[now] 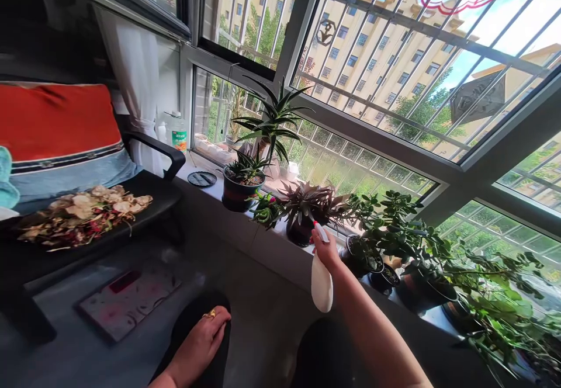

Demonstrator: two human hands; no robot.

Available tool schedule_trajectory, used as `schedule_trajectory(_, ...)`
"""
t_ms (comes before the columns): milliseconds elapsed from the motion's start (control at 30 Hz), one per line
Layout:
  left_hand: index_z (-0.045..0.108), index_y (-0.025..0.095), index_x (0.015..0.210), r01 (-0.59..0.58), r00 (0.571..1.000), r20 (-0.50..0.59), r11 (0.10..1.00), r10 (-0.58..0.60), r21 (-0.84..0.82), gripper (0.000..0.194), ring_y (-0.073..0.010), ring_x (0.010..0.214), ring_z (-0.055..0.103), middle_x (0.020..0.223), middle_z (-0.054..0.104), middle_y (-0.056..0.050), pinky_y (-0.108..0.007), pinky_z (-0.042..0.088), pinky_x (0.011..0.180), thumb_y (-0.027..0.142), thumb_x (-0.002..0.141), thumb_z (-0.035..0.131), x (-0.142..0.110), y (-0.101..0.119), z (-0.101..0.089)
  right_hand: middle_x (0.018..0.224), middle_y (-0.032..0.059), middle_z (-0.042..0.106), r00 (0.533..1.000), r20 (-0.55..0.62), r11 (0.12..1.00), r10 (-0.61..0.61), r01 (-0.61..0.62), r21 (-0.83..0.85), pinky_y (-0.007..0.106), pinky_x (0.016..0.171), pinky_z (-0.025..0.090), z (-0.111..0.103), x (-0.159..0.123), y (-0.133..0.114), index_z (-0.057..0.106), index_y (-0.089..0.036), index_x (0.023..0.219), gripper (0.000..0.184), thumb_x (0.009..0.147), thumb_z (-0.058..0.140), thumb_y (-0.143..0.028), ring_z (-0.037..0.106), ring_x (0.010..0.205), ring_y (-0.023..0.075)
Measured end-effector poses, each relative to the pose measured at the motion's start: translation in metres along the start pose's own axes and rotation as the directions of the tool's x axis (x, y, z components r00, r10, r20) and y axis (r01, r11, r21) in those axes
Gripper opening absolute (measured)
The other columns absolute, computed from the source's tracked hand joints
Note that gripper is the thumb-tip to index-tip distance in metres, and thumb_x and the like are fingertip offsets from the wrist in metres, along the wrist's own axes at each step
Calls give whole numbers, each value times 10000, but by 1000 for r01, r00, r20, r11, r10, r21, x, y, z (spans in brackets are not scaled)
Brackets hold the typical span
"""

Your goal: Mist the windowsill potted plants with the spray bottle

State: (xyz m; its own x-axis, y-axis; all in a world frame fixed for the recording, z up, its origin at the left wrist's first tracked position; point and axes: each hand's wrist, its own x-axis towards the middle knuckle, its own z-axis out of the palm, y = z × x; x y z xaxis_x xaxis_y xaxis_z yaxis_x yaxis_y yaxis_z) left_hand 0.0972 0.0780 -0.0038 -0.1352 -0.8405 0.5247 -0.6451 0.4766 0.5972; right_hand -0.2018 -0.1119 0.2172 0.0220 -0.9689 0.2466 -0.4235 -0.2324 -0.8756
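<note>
My right hand (325, 252) is closed round the neck of a white spray bottle (321, 286) with a red-tipped trigger. It is raised toward a dark-leaved purple plant (307, 204) in a pot on the windowsill. My left hand (201, 338) rests flat on my dark-clad left knee, fingers together and stretched out, a gold ring on one finger. It holds nothing.
Along the sill (263, 242) stand an aloe (274, 122), a small potted succulent (241, 186), leafy green pots (394, 242) and a round dark lid (202, 179). A black chair (153, 201) at left carries dried petals (83, 212). A bathroom scale (127, 303) lies on the floor.
</note>
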Motion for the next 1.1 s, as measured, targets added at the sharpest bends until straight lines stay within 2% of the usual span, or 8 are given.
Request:
schedule_trajectory(133,643,217,1002,33,998,59,999,-32,-12,202,-175,931,678,1008,678,-50,-281,535,841,264,999,447,0,4,-6,595,-22,536,998,39,998,58,-59,1,257,426,456,3,-12,14,625,-221,849,409,810,573,-625,550,529,163)
schedule_trajectory(267,618,213,1014,61,994,88,997,-57,-42,213,-168,932,668,1019,658,-53,-282,524,833,232,1006,406,-1,0,-2,737,5,608,1000,25,1000,-11,11,4,269,468,504,-2,-10,9,655,-219,1031,453,833,568,-617,568,586,162)
schedule_trajectory(433,615,199,1002,34,999,44,997,-31,-71,197,-167,917,671,1000,658,-65,-276,530,811,203,991,418,1,1,2,828,28,656,996,-39,997,-82,82,5,274,498,510,-4,8,-2,637,-216,932,428,837,564,-627,568,582,148)
schedule_trajectory(600,610,203,1007,52,997,56,996,-48,-77,195,-160,899,660,998,647,-60,-271,524,806,225,1004,416,0,3,-1,641,-6,585,1000,24,1000,-14,14,-12,257,437,458,1,5,16,638,-208,816,429,801,596,-635,556,532,155)
schedule_trajectory(733,611,211,1022,44,998,54,997,-41,-57,184,-158,925,659,1021,652,-51,-265,519,821,217,1001,429,-2,0,-1,632,-22,566,999,40,999,32,-32,5,259,433,477,1,-2,25,675,-202,1046,488,806,588,-619,592,570,177)
schedule_trajectory(800,612,211,1028,25,999,36,999,-24,-48,180,-158,932,662,1025,657,-51,-265,521,829,206,994,436,-2,-2,0,699,-5,600,999,43,1000,6,-7,17,259,450,493,1,-1,20,660,-208,1122,510,813,584,-607,610,620,183)
schedule_trajectory(933,609,212,1020,9,1000,18,999,-9,-38,169,-153,913,669,998,660,-41,-263,527,818,187,985,446,-2,-3,2,821,28,659,997,2,997,-73,73,37,267,491,512,3,13,-3,651,-205,1018,443,811,591,-593,602,619,162)
schedule_trajectory(1100,606,206,1038,23,999,24,998,-22,-50,187,-159,952,665,1022,656,-52,-278,527,853,184,990,426,-2,-2,3,752,18,653,999,-53,999,-9,12,44,251,450,490,13,31,-8,608,-204,909,426,780,597,-609,595,563,151)
